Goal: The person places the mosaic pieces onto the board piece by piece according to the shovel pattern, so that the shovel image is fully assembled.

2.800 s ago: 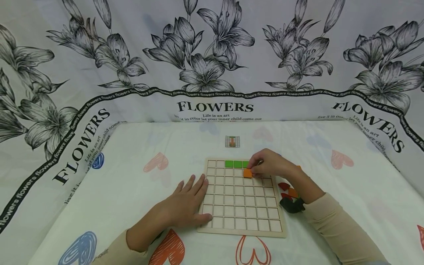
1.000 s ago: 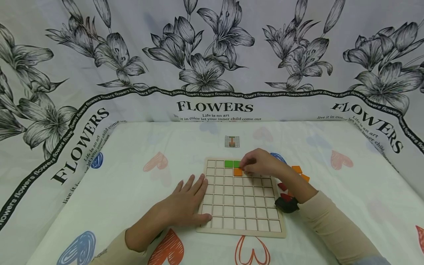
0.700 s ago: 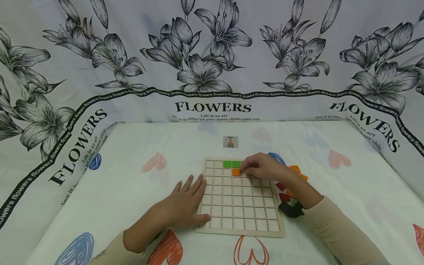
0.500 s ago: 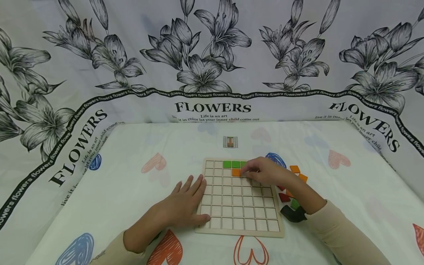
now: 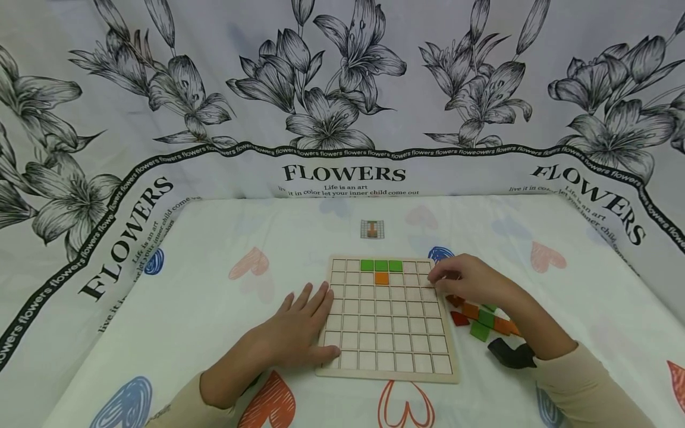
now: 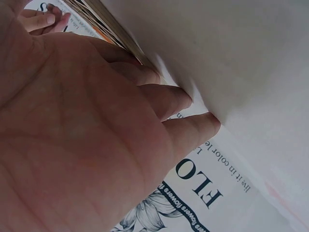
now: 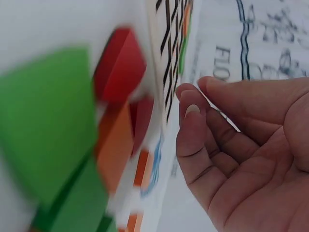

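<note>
A square wooden grid board [image 5: 369, 342] lies flat on the cloth. Three green square tiles [image 5: 381, 266] sit side by side in its far row, and an orange square tile [image 5: 382, 278] fills the cell under the middle one. My left hand [image 5: 299, 333] rests with spread fingers along the board's left edge, thumb over its near left corner. Over the right edge hovers my right hand [image 5: 473, 279], its fingers loosely bent; the right wrist view shows nothing between its fingertips. Beneath and beside its wrist lies a pile of green, orange and red pieces [image 5: 486, 318].
Beyond the board's far edge lies a small card [image 5: 372, 229] with a gridded picture in orange and green. The cloth [image 5: 299, 232] is printed with hearts. A patterned curtain [image 5: 342, 107] hangs behind. A black band [image 5: 511, 353] is at the right wrist.
The orange tile has gone into the cell below the middle green tile. My right hand has let go and moved right, toward the pile. The left hand stays in place.
</note>
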The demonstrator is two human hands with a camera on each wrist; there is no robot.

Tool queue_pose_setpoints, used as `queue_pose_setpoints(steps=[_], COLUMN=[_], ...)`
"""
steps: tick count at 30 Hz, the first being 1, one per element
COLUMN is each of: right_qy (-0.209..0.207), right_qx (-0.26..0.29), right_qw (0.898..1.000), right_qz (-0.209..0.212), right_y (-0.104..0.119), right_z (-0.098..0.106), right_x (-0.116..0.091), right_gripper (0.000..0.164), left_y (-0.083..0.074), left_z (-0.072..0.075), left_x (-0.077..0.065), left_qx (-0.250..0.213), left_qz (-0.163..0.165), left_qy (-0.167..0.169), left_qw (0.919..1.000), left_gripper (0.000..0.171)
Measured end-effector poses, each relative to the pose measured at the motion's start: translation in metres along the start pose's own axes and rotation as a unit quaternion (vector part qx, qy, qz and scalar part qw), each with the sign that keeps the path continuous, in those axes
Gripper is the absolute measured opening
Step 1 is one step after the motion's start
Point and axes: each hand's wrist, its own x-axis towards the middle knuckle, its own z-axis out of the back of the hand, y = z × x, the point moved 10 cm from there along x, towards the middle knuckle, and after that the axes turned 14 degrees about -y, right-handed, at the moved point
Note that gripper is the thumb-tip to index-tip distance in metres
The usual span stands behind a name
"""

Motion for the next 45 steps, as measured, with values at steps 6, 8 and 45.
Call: queue_pose_setpoints(steps=[6,8,45], right_qy=[-0.023,-0.029,-0.018], right_qx=[-0.025,-0.031,-0.087], right_qw=[0.999,0.999,0.994], right_qz=[-0.016,-0.016,-0.065], right_y=[-0.021,-0.027,-0.047], right_z=[0.023,0.028,0.02], right_x=[-0.014,-0.018,-0.034], right_gripper=[0.014,0.013,0.007], left_y=[-0.001,-0.001,0.0], left_z=[0.001,0.001,0.0], left_x=[0.0,0.0,0.0], left_qx=[0.0,-0.001,-0.006], left_qz=[-0.003,-0.002,0.001], left_qy=[-0.001,0.0,0.003], left_qw=[1.0,1.0,1.0], left_gripper=[0.102,0.101,0.102])
